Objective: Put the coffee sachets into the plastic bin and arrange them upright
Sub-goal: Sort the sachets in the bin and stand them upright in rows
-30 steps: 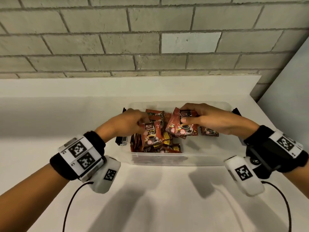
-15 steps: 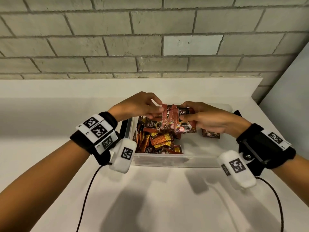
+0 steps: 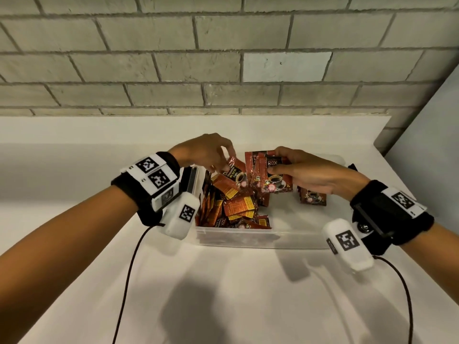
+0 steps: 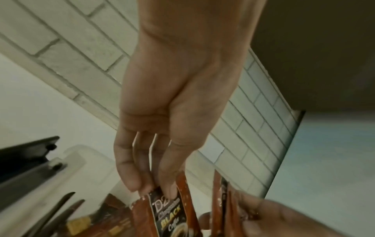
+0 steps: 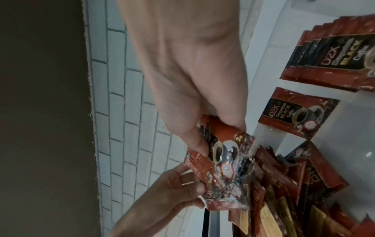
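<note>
Holding a small stack of shiny red coffee sachets (image 3: 272,175) over the clear plastic bin (image 3: 260,238), the right hand (image 3: 313,171) has its thumb on the front of the stack and its fingers curled behind it. The left hand (image 3: 206,152) pinches the top edge of one more red sachet (image 3: 233,173) with its fingertips, just beside the stack, so both hands are closed on packets and neither is free. The stack could slip, I think, because the packets are smooth and only squeezed together at one end; if the thumb lets go a little, they may fan out and fall flat. The packets may also bump the messy pile of red and yellow sachets (image 3: 236,207) at the left end of the bin and knock more of them over. The stack in the right hand stands nearly straight up, with its long side going up and down and its picture facing the person. The one in the left hand leans, with its top tipped to the left. A short row of sachets (image 3: 311,197) stands at the right end of the bin, under the right hand. The bin sits on the white counter (image 3: 223,294).
</note>
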Available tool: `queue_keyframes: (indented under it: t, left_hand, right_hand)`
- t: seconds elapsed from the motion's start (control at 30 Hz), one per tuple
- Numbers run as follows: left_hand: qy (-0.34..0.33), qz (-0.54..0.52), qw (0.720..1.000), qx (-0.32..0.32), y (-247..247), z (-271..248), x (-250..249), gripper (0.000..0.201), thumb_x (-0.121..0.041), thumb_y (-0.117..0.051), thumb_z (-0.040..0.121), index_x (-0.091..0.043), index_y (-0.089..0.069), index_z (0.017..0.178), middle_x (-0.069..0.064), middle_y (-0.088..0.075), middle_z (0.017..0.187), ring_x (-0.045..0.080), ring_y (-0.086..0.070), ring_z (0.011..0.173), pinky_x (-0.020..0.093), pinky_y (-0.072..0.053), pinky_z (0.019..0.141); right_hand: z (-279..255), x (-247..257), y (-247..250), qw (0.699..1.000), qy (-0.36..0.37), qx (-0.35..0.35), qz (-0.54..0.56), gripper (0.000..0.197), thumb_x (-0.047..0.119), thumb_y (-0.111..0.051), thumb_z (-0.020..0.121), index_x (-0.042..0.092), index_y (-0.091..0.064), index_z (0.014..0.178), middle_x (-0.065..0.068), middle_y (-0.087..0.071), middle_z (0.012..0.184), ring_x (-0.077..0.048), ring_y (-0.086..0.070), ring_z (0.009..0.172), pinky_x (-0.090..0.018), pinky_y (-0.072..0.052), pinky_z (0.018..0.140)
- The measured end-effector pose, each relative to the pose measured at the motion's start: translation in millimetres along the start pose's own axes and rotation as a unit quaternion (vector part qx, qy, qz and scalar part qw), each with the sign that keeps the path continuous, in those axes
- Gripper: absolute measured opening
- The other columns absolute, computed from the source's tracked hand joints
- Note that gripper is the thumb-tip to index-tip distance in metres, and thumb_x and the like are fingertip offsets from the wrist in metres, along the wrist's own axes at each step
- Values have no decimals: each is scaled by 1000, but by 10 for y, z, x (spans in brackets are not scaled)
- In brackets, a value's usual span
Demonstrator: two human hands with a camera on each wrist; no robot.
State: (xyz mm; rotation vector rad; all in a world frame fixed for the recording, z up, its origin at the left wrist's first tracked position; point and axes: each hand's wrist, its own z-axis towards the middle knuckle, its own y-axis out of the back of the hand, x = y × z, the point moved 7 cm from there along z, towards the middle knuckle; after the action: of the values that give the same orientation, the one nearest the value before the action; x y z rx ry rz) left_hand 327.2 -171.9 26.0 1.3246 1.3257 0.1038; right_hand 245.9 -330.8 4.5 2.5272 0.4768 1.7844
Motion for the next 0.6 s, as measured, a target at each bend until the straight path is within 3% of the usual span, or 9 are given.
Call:
queue_keyframes:
  t: [0.1, 0.23, 0.3, 0.33, 0.43, 0.5, 0.6]
  left_hand:
    - [-34, -39, 998, 31, -4, -7, -133, 22, -11, -63, 89, -12, -64, 111, 6, -67, 88, 11, -61, 77, 15, -52, 66]
    - [-45, -79, 996, 5, -34, 8, -216, 25, -15, -62, 90, -6, -65, 112, 4, -69, 86, 7, -64, 73, 14, -52, 70]
    - [-32, -35, 999, -14, -69, 8, -199, 35, -28, -60, 91, -7, -60, 119, 8, -69, 98, 11, -64, 78, 16, -52, 72]
    - [-24, 35, 999, 0, -133, 9, -188, 43, -36, -59, 90, -11, -55, 125, 9, -66, 112, 14, -64, 89, 19, -52, 79]
    - [8, 227, 966, 123, -499, -26, -133, 83, -56, -63, 79, -26, -26, 147, 6, -37, 148, 26, -40, 131, 38, -34, 106]
    - [20, 280, 945, 169, -682, -71, -125, 97, -55, -68, 75, -33, -12, 151, 3, -18, 157, 27, -22, 142, 42, -25, 111]
    - [9, 305, 938, 167, -761, -65, -104, 90, -43, -72, 78, -38, -18, 149, 4, -21, 156, 27, -27, 139, 41, -32, 107]
  right_hand:
    - [32, 59, -62, 1000, 15, -1, -15, 22, 8, -58, 92, 15, -55, 113, -9, -64, 113, -19, -61, 105, -31, -49, 93]
    - [20, 42, -12, 1000, 4, -20, 7, 26, 4, -58, 91, 12, -52, 115, -8, -66, 98, -8, -66, 78, -18, -50, 63]
    - [-27, -4, 122, 999, -5, -41, 13, 29, 4, -58, 91, 10, -52, 119, -12, -66, 103, -13, -65, 85, -22, -50, 69]
    - [-58, -32, 200, 998, -7, -53, 17, 30, 4, -58, 90, 11, -53, 119, -13, -66, 107, -17, -64, 90, -24, -50, 74]
    - [-170, -105, 396, 996, -8, -78, 46, 31, 3, -57, 90, 12, -56, 120, -10, -68, 111, -20, -66, 98, -30, -50, 87]
    - [-231, -169, 481, 995, -11, -91, 47, 33, 3, -57, 90, 12, -55, 122, -11, -67, 113, -22, -65, 103, -34, -49, 93]
    - [-301, -240, 545, 993, -13, -103, 48, 34, 2, -57, 90, 12, -54, 122, -10, -68, 112, -18, -66, 96, -27, -50, 82]
